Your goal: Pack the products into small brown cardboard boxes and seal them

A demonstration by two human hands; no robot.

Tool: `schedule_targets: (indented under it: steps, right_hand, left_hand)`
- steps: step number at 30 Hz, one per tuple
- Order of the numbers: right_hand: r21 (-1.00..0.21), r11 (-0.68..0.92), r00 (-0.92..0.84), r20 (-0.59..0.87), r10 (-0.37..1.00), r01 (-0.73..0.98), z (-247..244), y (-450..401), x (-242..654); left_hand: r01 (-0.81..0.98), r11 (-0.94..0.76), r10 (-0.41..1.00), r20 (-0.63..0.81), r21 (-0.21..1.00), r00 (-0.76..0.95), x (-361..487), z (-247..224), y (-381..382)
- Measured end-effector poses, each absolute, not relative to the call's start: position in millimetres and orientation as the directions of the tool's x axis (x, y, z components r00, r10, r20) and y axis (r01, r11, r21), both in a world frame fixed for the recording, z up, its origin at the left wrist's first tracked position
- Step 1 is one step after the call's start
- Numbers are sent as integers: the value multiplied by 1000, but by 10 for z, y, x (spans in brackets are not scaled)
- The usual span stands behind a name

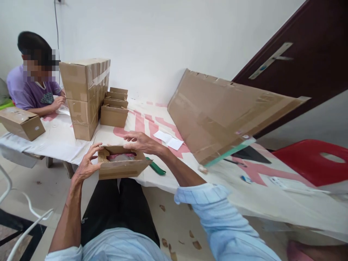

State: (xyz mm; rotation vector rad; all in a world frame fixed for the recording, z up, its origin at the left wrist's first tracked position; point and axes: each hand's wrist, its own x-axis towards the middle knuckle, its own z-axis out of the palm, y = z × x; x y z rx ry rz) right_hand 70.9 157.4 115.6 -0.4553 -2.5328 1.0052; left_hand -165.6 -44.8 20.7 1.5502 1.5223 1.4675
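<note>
An open cardboard box sits at the table's near edge, just above my lap. Inside it lies something greyish and pinkish-red, too unclear to name. My left hand grips the box's left end, thumb on the near side and fingers toward the far side. Over the far right rim is my right hand, its fingers stretched out and apart, the thumb close to the far flap. A green-handled tool lies beside the box's right end, partly hidden by it.
Taped boxes stand stacked at the left, with several open boxes behind. Another box lies near a seated person. White paper, a large cardboard sheet and a red chair are rightward.
</note>
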Motion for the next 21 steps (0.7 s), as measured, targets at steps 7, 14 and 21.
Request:
schedule_targets:
  steps: [7,14,21]
  right_hand:
    - [-746,662,-923,199,329,75,1110,1520,413]
    - [-815,570,-855,218,470,106,1096,1564,371]
    - [-898,425,-786,181,592,113,1223,1658,214]
  left_hand:
    - [394,-255,919,347,883,-185,-1659,226,-442]
    - [438,-268,931,347,858,-111,-1711,409,-393]
    - [509,-339,907,419,791,-48,-1988,407,-279]
